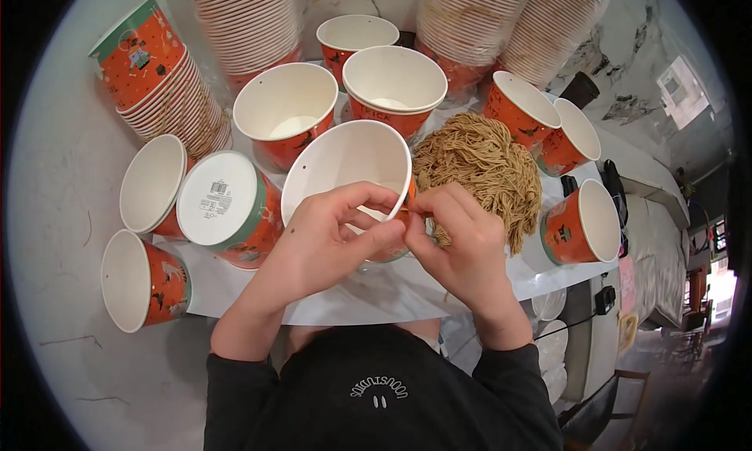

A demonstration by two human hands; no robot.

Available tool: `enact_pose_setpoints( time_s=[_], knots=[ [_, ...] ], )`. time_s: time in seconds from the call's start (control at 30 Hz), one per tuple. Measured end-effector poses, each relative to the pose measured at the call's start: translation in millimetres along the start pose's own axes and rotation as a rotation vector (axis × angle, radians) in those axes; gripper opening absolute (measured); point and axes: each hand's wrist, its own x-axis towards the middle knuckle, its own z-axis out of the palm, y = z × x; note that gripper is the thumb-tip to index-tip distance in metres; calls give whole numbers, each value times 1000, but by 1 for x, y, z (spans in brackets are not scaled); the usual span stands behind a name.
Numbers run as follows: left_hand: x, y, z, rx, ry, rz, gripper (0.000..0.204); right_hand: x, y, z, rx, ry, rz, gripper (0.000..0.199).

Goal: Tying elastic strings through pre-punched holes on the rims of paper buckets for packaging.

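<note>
A white tabletop [368, 298] carries everything here, crowded at its far side with tall nested stacks of orange-and-white paper cups [249, 20] and ringed with loose single cups, some upright, some tipped on their sides. Right of centre lies a tan, tangled heap of twine [479, 169], its bulk just beyond the right hand.

In front of the person sits the large orange paper bucket with a white inside [348, 177], tipped so its open mouth faces the camera. Small punched holes show in its wall near the rim.

Both hands meet at the bucket's near-right rim. The left hand [325, 231] curls over the rim from the left, thumb and forefinger pinched narrow against the paper edge — holding the bucket there. The right hand [458, 243] comes in from the right, its fingertips also pinched tight on what looks like a strand of the twine, though the strand itself is too thin to make out.

The two pinches touch — the rim lies directly between them, with the heap behind the right hand, so the right hand is the nearer to the twine.
</note>
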Motion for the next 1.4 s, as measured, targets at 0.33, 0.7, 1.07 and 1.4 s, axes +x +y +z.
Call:
enact_pose_setpoints(
  time_s=[0.33, 0.7, 1.07, 1.4],
  knots=[
    [14, -9, -2, -71, -40, -42, 19, -2, 2, 0, -14, -17, -4, 17],
    [15, -7, 9, 408, 216, 195, 11, -4, 29, -8, 921, -196, 683, 18],
    [27, 10, 0, 618, 65, 386, 19, 9, 32, -17, 353, -163, 292, 8],
    [-12, 3, 2, 552, -531, 405, 66, 37, 94, -24, 572, -211, 388, 15]
  ],
)
